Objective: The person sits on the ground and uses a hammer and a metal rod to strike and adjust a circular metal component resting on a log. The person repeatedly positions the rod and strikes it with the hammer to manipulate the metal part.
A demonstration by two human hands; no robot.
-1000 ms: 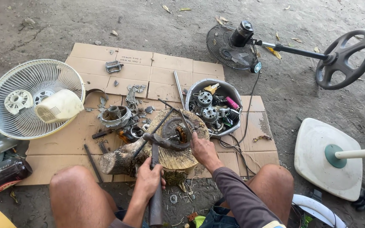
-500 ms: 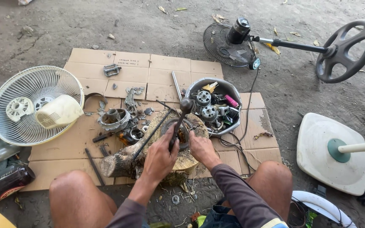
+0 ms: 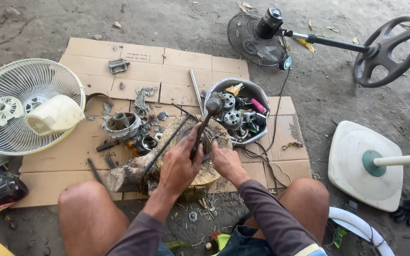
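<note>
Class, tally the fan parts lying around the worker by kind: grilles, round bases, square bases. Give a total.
Fan grilles: 2 (white, black)
Round spoked bases: 1
Square white bases: 1
Total: 4

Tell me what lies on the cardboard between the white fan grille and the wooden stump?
In the head view, a round metal motor housing and small dark metal scraps lie between the white fan grille and the wooden stump.

Head camera, steeply downward, close over cardboard
</note>
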